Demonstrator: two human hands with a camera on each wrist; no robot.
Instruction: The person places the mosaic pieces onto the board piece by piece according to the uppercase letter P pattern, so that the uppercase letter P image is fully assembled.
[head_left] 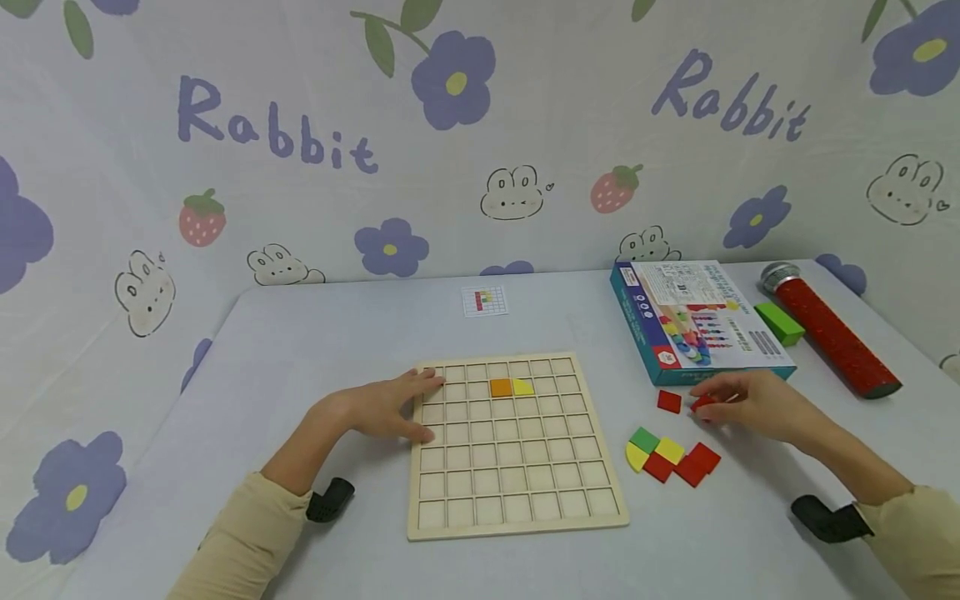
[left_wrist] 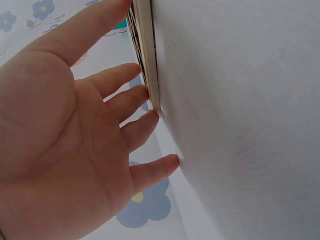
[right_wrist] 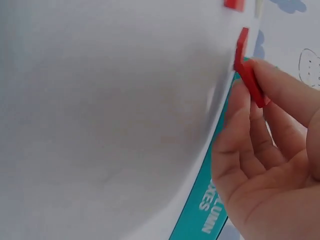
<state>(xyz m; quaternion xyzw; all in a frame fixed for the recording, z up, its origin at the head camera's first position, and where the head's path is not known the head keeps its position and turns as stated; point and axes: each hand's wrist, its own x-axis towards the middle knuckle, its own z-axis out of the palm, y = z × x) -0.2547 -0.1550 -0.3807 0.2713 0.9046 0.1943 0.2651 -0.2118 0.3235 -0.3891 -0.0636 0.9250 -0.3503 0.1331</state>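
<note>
A wooden grid board (head_left: 517, 530) lies flat mid-table. In its second row sit an orange square tile (head_left: 501, 389) and a yellow piece (head_left: 522, 387) with a curved edge. My left hand (head_left: 382, 407) rests at the board's left side, thumb and fingers spread; the left wrist view shows fingertips right at its edge. Over the table on the right, my right hand (head_left: 765, 410) pinches a red tile (right_wrist: 253, 87) between thumb and index finger. Another red tile (head_left: 670, 402) lies to its left. Below are several red tiles (head_left: 691, 469), yellow pieces (head_left: 669, 451) and a green tile (head_left: 644, 440).
A small card with a coloured grid (head_left: 484, 302) lies behind the board. At the back right are a game box (head_left: 705, 321), a green block (head_left: 780, 324) and a red microphone-shaped thing (head_left: 836, 333). A printed cloth (head_left: 300, 208) hangs behind the table.
</note>
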